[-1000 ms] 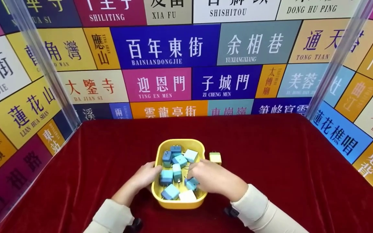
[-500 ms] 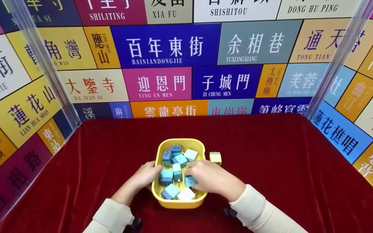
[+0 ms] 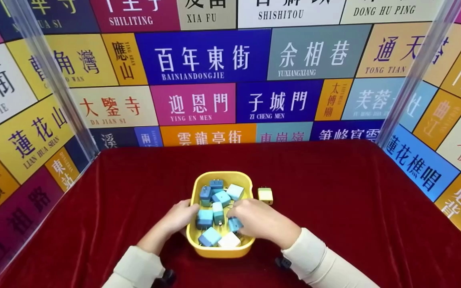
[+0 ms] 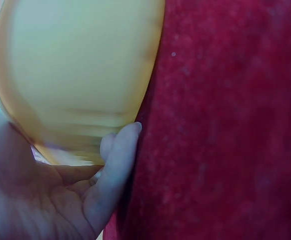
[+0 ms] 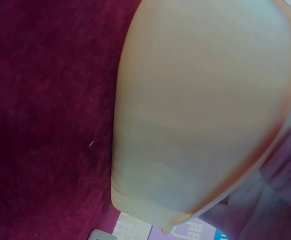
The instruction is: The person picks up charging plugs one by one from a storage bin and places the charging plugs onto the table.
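A yellow plastic tub [image 3: 219, 253] stands on the table, holding several two-pin plug chargers in blues and white. My left hand [image 3: 180, 216] grips its left side, thumb over the rim; in the left wrist view its fingers [image 4: 118, 165] lie against the outer wall. My right hand [image 3: 258, 219] reaches over the right rim, fingers curled down on a blue plug charger [image 3: 235, 225]; the fingertips are partly hidden. Near that charger lie a white charger [image 3: 229, 240] and a teal charger [image 3: 218, 212]. In the right wrist view the tub wall [image 5: 200, 100] hides the fingers.
A pale yellow-green plug charger [image 3: 265, 195] lies outside the tub, just right of it. Dark red velvet cloth [image 3: 334, 192] covers the table. Walls of colourful street-name panels [image 3: 202, 56] enclose the back and sides, with clear corner posts [image 3: 398, 108].
My right hand has shifted slightly left within the tub. The blue charger under its fingers has turned and shifted a little, and the white charger has tilted. My left hand stays on the rim.
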Motion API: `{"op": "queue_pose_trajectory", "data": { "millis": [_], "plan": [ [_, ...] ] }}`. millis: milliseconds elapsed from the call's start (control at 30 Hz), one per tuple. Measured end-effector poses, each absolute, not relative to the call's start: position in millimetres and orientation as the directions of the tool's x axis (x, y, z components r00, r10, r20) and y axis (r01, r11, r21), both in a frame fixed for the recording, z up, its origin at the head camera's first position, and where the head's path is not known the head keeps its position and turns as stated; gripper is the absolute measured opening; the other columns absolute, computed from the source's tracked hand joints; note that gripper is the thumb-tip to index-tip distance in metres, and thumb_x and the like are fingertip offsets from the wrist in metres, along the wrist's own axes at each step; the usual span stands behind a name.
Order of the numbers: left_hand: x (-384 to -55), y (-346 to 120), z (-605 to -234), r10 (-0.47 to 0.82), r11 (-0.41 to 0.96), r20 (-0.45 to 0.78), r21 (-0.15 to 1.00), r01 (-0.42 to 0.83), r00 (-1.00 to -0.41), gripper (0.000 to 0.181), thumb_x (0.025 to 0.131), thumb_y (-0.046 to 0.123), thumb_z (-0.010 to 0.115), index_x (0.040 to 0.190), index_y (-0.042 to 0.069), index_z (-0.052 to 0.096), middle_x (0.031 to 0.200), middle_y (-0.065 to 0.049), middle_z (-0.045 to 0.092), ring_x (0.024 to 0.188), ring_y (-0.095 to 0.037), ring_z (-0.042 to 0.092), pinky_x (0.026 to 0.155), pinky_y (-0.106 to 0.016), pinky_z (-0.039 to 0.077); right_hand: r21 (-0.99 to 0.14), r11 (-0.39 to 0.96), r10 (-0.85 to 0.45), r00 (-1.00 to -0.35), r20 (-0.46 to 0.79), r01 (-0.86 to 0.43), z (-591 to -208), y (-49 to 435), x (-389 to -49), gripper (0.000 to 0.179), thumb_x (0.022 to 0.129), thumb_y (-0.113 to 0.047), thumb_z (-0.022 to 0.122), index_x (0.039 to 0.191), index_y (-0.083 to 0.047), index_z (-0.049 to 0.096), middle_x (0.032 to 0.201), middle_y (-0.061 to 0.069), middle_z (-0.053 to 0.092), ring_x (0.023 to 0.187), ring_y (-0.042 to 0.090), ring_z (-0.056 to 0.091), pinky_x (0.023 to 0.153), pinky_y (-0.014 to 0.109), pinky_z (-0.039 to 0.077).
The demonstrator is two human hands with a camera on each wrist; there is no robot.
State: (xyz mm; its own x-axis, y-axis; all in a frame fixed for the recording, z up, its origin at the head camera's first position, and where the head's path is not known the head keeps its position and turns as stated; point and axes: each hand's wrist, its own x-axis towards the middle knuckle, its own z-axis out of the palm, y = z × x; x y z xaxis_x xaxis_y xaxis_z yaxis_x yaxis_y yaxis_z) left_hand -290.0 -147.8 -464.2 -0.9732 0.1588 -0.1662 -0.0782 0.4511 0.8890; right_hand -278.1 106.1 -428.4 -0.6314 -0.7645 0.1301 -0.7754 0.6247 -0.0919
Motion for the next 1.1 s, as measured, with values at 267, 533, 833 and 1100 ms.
{"op": "queue_pose_trajectory", "data": {
  "millis": [267, 533, 833, 1100],
  "plan": [
    [-291.9, -146.6, -466.3, 0.141, 0.471, -0.142, 0.88, -0.06, -0.98, 0.045, 0.1, 0.022, 0.048, 0.132, -0.006, 0.064, 0.094, -0.015, 0.073, 0.074, -0.03, 0.077, 0.058, -0.043, 0.065, -0.039, 0.605, -0.786, -0.605, 0.126, -0.795, -424.2, 106.1, -277.2, 0.027, 0.082, -0.006, 0.089, 0.107, -0.006, 0.081, 0.1, 0.005, 0.072, 0.084, 0.014, 0.064, 0.074, 0.027, 0.06],
    [-291.5, -146.4, -466.9, 0.139, 0.476, -0.145, 0.877, -0.062, -0.98, 0.045, 0.1, 0.022, 0.048, 0.133, -0.005, 0.065, 0.097, -0.015, 0.073, 0.074, -0.029, 0.077, 0.058, -0.043, 0.065, -0.08, 0.576, -0.795, -0.58, 0.179, -0.814, -418.6, 113.1, -280.0, 0.029, 0.082, -0.01, 0.087, 0.109, -0.005, 0.08, 0.105, 0.008, 0.072, 0.091, 0.019, 0.068, 0.082, 0.032, 0.062],
    [-291.3, -147.1, -465.8, 0.143, 0.47, -0.149, 0.88, -0.065, -0.979, 0.047, 0.1, 0.022, 0.048, 0.134, -0.006, 0.063, 0.096, -0.016, 0.073, 0.073, -0.03, 0.077, 0.057, -0.043, 0.065, -0.129, 0.57, -0.791, -0.584, 0.181, -0.811, -398.7, 118.2, -276.8, 0.037, 0.086, -0.016, 0.088, 0.121, -0.006, 0.079, 0.112, 0.008, 0.073, 0.099, 0.018, 0.068, 0.09, 0.032, 0.062],
    [-290.6, -147.5, -465.0, 0.142, 0.467, -0.151, 0.882, -0.069, -0.978, 0.044, 0.102, 0.021, 0.047, 0.133, -0.006, 0.064, 0.095, -0.015, 0.072, 0.074, -0.03, 0.077, 0.058, -0.043, 0.065, -0.182, 0.592, -0.762, -0.619, 0.193, -0.785, -382.4, 128.2, -273.6, 0.04, 0.088, -0.015, 0.087, 0.126, -0.008, 0.078, 0.12, 0.006, 0.074, 0.107, 0.02, 0.07, 0.095, 0.035, 0.062]
  ]
}}
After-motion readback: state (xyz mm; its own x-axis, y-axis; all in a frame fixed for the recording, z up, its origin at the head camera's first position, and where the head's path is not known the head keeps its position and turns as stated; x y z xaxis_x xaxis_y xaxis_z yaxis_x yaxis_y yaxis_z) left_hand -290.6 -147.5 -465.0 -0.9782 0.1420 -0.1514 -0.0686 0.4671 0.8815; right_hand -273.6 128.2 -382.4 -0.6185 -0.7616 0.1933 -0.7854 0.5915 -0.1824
